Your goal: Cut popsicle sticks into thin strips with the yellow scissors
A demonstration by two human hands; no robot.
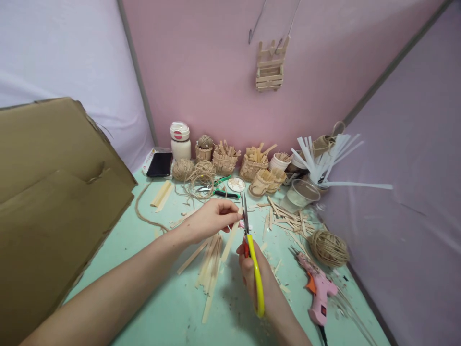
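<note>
My left hand pinches a flat, pale wooden strip near its upper end. My right hand grips a pair of scissors with yellow and red handles, its fingers wrapped round them. The scissor blades point away from me and lie beside the strip's upper end, close to my left fingertips; whether they touch the wood I cannot tell. Below my left hand, several more wooden strips lie in a loose fan on the pale green tabletop.
A pink glue gun and a twine ball lie at the right. Stick scraps are scattered near a clear plastic cup. Behind stand stick-filled baskets and green-handled pliers. Cardboard covers the left side.
</note>
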